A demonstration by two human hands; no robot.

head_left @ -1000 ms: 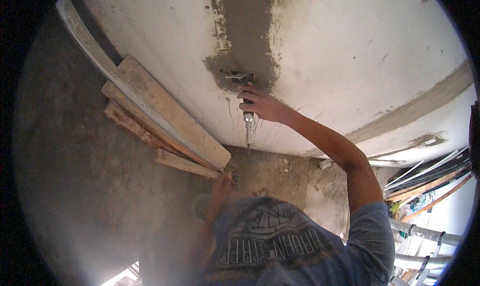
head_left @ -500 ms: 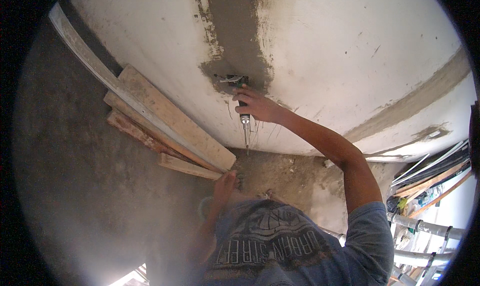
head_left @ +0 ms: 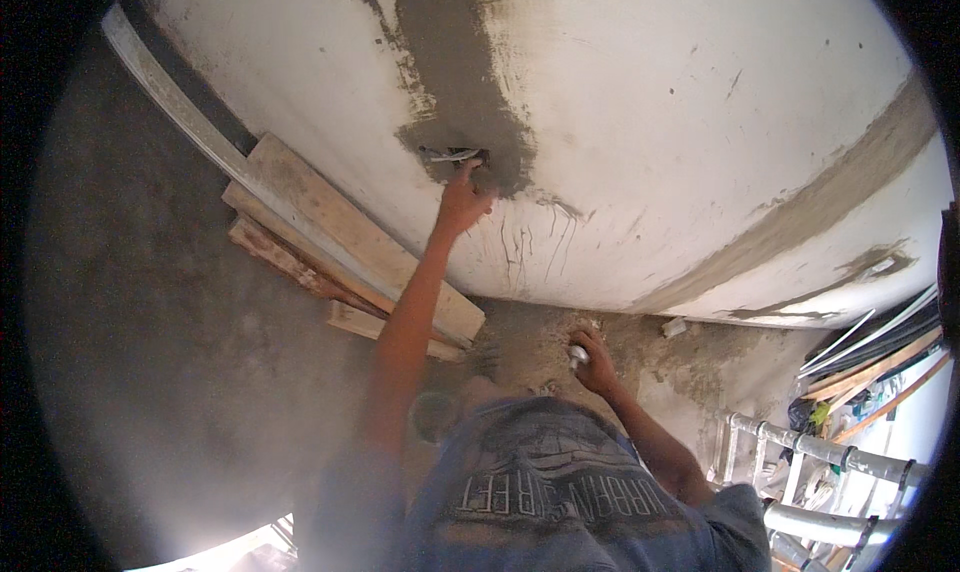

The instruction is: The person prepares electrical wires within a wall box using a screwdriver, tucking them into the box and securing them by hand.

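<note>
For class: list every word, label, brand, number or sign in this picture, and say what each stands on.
Blue-grey cloth T-shirt: pale printed capitals, upside down in this view, beside a line-drawn graphic; I won't copy the wording.
Silver-ended hand tool in the right hand: any marking is too small to read.
White wall with grey cement patches: no lettering visible.

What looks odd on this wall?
Dark, crooked streaks mark the white wall below the opening, possibly drips or cracks. The grey plaster above it has ragged, smeared edges, so it looks unfinished.
</note>
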